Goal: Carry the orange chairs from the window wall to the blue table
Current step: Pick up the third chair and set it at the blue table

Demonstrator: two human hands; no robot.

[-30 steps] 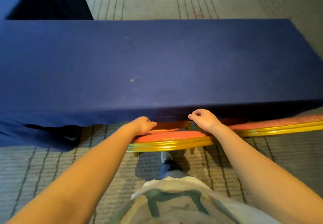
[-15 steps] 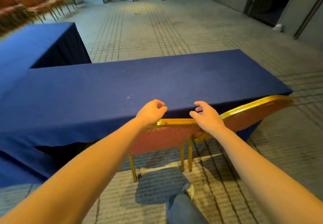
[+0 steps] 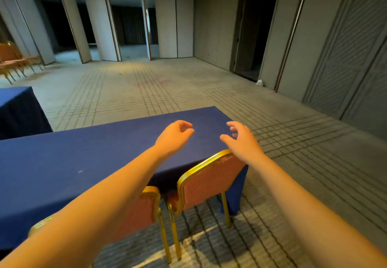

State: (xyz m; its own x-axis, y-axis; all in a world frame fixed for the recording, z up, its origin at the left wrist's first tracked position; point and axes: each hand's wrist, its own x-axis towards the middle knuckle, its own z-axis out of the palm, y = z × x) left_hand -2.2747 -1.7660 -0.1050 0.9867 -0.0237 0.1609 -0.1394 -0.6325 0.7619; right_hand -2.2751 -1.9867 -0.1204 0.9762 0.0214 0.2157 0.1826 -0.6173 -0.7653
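Against the near edge of the blue-clothed rectangular table (image 3: 104, 163), two orange upholstered, gold-framed chairs (image 3: 209, 182) stand tucked for seating, while left hand (image 3: 174, 137) and right hand (image 3: 244, 142) hover released, loosely curled, grasping nothing.

Landmark: blue table (image 3: 73, 163).
Near edge: two orange chairs (image 3: 211, 181) tucked side by side, backs blocking it at the right end.
Tabletop: bare cloth, open to reach.
Right of table: open carpet (image 3: 303, 173).
Beyond table: open floor up to the doorways.
Far left: second blue table (image 3: 18, 110), more chairs (image 3: 14, 60) behind.
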